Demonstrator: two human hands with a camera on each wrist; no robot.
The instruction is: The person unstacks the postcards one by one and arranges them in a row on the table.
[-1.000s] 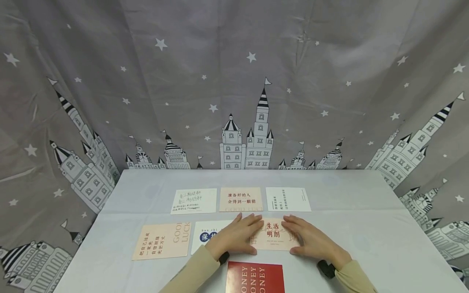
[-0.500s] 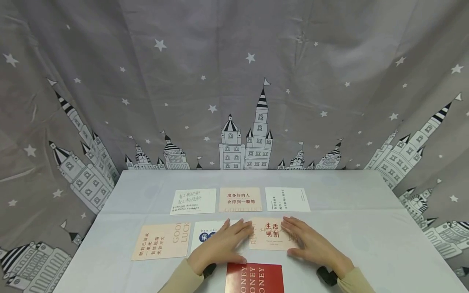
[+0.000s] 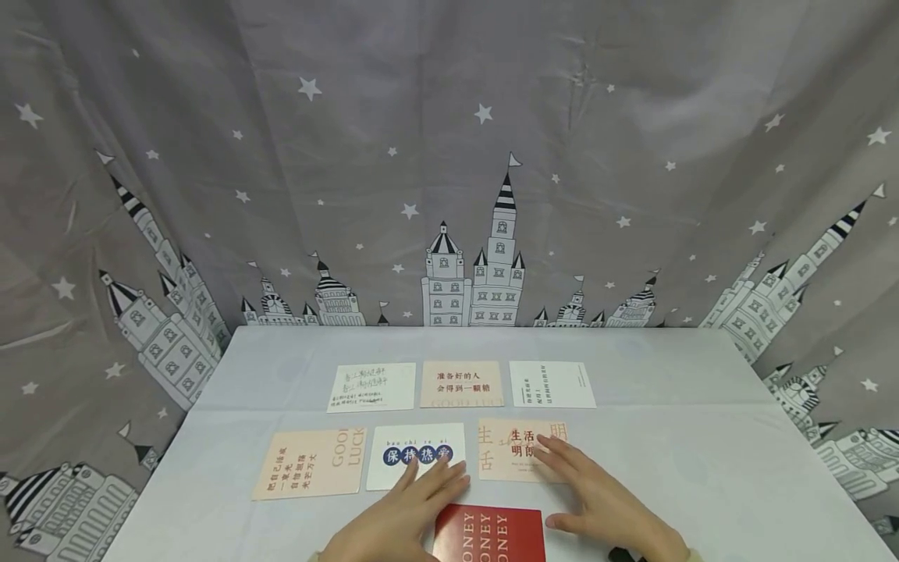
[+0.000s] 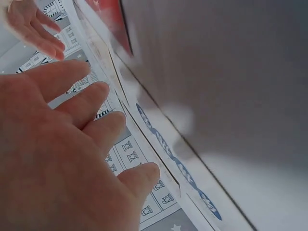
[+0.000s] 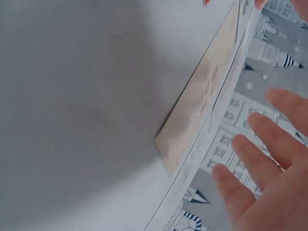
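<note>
My left hand [image 3: 399, 517] is at the left of the red card [image 3: 495, 538], fingers spread and nearly straight, holding nothing. Its fingertips overlap the lower edge of the white card with blue circles [image 3: 382, 472] in the head view. On the other side, my right hand [image 3: 604, 503] has its fingers extended over the lower right of a peach card with red characters [image 3: 502, 460], and nothing is in its grasp. In the left wrist view the left fingers [image 4: 98, 103] are apart; the right wrist view shows the right fingers [image 5: 260, 154] likewise spread, beside the peach card.
Along the back lie a handwritten white card [image 3: 372, 386], a peach card [image 3: 462, 396] and a white card with vertical text [image 3: 565, 382]. A peach card reading GOOD LUCK [image 3: 316, 460] is at the left. A grey castle-print curtain [image 3: 316, 179] hangs behind the white tabletop [image 3: 674, 437].
Both hands have drawn back toward the near edge, the left also moving leftward. They have uncovered more of the peach card with red characters and the blue-circle card.
</note>
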